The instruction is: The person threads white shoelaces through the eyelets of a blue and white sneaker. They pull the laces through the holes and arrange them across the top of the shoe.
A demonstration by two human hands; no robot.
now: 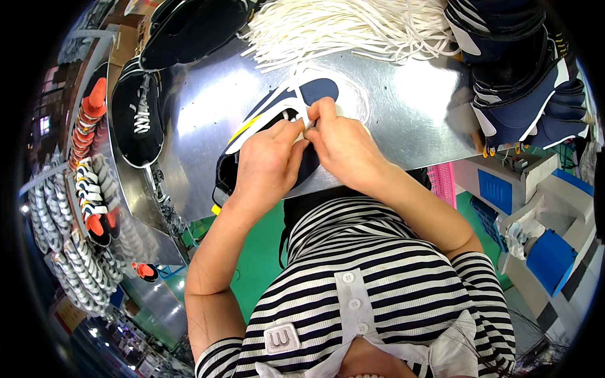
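A navy shoe upper [321, 90] with white stripes and a yellow edge lies tilted on the metal table [409, 129] in front of me. A white shoelace [298, 88] runs from its lacing area toward the far side of the table. My left hand [266, 157] is closed over the near part of the upper, thumb and fingers pinched at the eyelet edge. Against it, my right hand [345, 142] pinches the lace with thumb and forefinger. The fingertips of both hands meet and hide the exact eyelet.
A large bundle of white laces [353, 28] lies at the far edge. Stacked navy uppers [523, 120] stand at right. A laced black upper [140, 123] and another dark upper [195, 34] lie at left. A pink basket [442, 183] sits below the table's right edge.
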